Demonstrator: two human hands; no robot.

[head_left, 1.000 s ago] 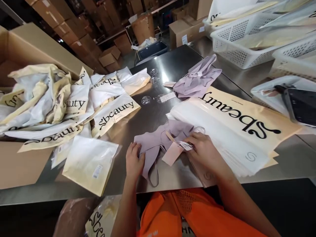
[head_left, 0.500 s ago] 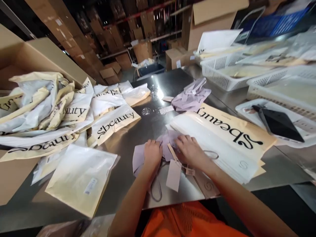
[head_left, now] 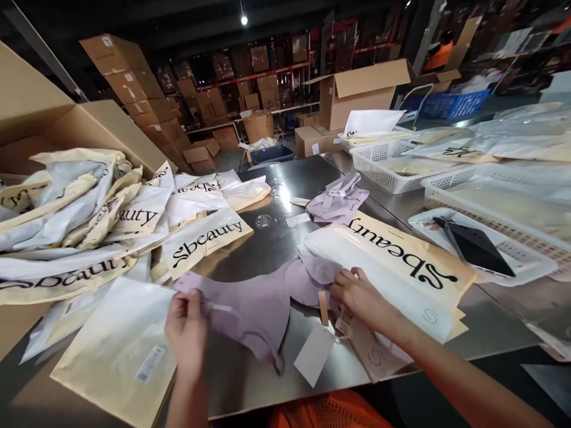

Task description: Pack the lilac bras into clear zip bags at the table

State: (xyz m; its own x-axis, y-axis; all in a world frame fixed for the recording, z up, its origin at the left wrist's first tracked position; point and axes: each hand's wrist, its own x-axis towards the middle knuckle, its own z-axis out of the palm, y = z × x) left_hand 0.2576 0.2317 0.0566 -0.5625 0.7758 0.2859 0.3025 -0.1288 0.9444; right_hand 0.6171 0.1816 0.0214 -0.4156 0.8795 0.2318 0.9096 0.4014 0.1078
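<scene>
We stretch a lilac fabric bra (head_left: 263, 303) flat on the shiny steel table (head_left: 285, 238).

Our left hand (head_left: 187, 333) pinches its left end; our right hand (head_left: 359, 297) grips its right end. Bare steel lies beyond; cream printed mailer bags (head_left: 401, 261) crowd right.

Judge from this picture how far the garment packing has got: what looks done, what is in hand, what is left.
Done: many printed bags lie heaped at the left. In hand: the left hand and right hand stretch a lilac garment with its hang tag. Left: a second lilac garment lies unbagged beside the stack of flat bags.
</scene>
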